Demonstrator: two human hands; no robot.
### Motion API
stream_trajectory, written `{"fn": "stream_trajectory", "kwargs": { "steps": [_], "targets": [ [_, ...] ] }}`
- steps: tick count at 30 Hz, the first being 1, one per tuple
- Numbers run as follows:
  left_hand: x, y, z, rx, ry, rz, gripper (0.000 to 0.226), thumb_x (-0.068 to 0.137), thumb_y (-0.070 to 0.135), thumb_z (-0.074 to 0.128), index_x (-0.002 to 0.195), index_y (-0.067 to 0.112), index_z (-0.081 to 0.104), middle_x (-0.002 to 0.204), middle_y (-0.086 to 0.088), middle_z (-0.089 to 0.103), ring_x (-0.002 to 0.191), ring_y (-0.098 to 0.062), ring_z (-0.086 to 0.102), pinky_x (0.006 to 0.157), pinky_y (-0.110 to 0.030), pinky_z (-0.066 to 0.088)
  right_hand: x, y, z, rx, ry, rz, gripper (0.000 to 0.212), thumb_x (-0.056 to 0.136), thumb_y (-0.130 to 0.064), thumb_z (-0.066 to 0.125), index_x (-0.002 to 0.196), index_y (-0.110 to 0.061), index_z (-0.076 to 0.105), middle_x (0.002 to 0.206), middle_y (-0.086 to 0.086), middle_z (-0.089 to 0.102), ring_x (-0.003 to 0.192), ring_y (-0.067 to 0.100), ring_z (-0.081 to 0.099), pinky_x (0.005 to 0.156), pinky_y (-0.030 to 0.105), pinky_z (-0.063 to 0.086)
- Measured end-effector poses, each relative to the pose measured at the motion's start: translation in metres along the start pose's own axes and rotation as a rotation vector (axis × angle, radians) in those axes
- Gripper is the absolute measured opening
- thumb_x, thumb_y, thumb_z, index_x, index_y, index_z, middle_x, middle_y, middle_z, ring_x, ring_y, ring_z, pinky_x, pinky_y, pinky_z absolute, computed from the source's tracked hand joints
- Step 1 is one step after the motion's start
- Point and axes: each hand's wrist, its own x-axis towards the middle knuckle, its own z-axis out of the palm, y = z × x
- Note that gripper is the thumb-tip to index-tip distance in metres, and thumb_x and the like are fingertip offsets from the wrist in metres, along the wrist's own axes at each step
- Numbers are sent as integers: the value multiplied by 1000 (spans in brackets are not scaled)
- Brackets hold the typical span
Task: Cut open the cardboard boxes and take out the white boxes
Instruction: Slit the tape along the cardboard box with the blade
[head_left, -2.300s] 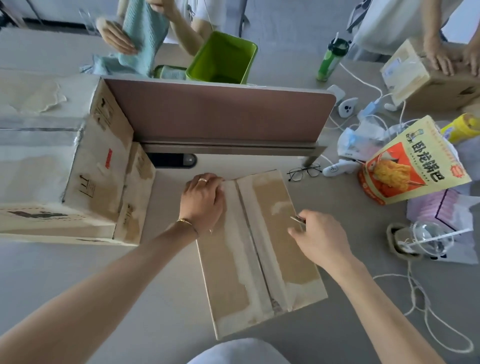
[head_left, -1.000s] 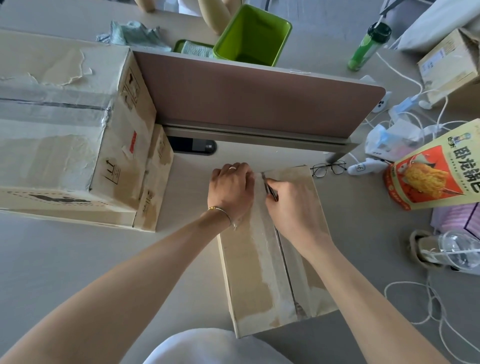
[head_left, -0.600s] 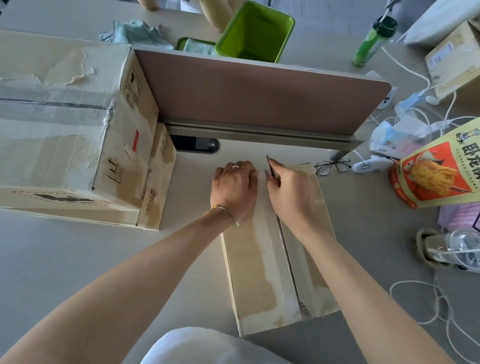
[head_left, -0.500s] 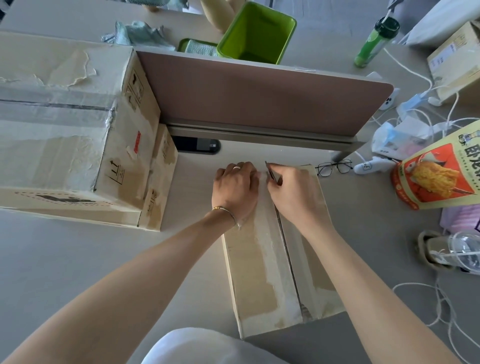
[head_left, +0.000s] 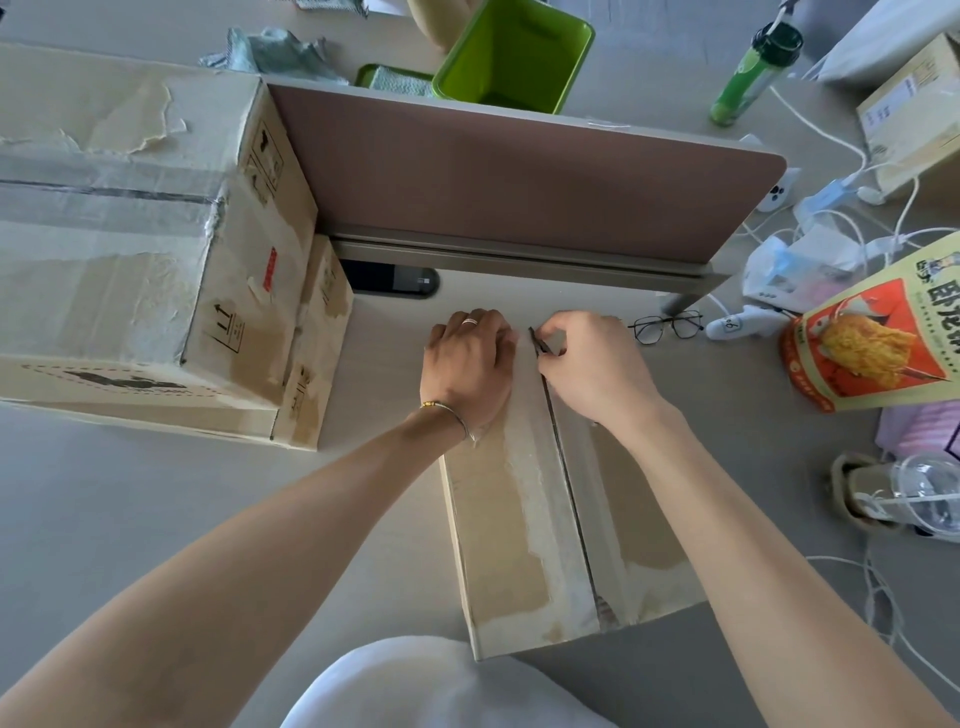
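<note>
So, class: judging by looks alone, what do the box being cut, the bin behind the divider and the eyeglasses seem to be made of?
Box being cut: brown corrugated cardboard, matte, with whitish torn patches that look like tape residue.
Bin: likely moulded plastic, with smooth, uniform lime-green walls and a slight sheen.
Eyeglasses: thin dark frame, probably metal wire, though plastic is possible; clear lenses.

A flat brown cardboard box (head_left: 561, 493), patched with pale torn tape, lay lengthwise on the desk, its top flaps closed along a dark centre seam. To its left a much larger taped cardboard box (head_left: 130, 234) stood with a thinner box (head_left: 317, 343) leaning against its right side.
</note>
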Motion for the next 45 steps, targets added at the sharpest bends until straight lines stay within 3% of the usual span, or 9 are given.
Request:
{"fn": "stream_trajectory", "kwargs": {
  "steps": [5,8,14,22,25,28,32,36,45],
  "targets": [
    [0,1,0,-14,14,10,20,96,31,42,88,19,56,96,1,64,99,-28,56,85,-40,40,3,-2,-14,-45,-63,20,24,91,-22,62,111,-24,76,68,-1,69,52,19,55,65,30,54],
    [0,0,1,-22,20,14,21,97,32,42,89,19,56,95,0,64,98,-29,56,87,-42,42,5,-8,-16,-67,-88,24,23,87,-16,59,101,-19,77,61,4,70,40,24,58,53,36,58],
    [1,1,2,-15,12,13,21,97,31,41,90,18,56,96,0,64,98,-28,56,87,-42,41,15,-15,-21,-148,-162,45,27,73,-8,56,91,-8,76,64,18,70,44,34,64,35,40,53],
    [1,0,0,-19,21,22,18,98,28,47,91,17,58,97,-1,65,100,-28,56,87,-41,40,18,-19,-22,-161,-240,67,19,66,-3,54,68,-6,73,61,17,70,49,36,67,34,42,54],
    [1,2,0,-13,30,20,16,99,27,47,91,17,58,96,-1,65,99,-28,56,87,-40,39,11,-13,-28,-119,-277,89,23,68,-3,56,74,-9,77,54,9,69,46,34,65,34,29,51],
    [1,2,0,-9,31,15,17,99,26,48,91,16,59,97,-1,65,99,-29,56,86,-40,38,4,-10,-29,-88,-288,101,30,71,-3,57,91,-9,79,52,5,68,44,27,59,35,24,47],
    [1,2,-1,-13,28,12,17,98,27,47,91,16,59,97,-2,65,100,-29,56,85,-39,38,-1,-10,-23,-93,-274,85,30,75,-7,57,94,-11,79,54,5,70,55,31,67,40,24,45],
    [1,3,-2,-16,26,12,18,98,28,47,91,17,58,96,-2,65,99,-29,56,86,-39,38,-7,-4,-29,-36,-300,98,31,76,-4,55,97,-6,77,54,7,69,43,24,54,32,23,43],
    [0,4,-2,-26,44,4,15,99,25,50,92,15,59,96,-2,65,97,-30,57,86,-38,37,-19,-2,-30,-29,-306,109,34,74,-6,54,100,-7,76,59,11,70,40,22,45,36,27,47]
  ]
}}
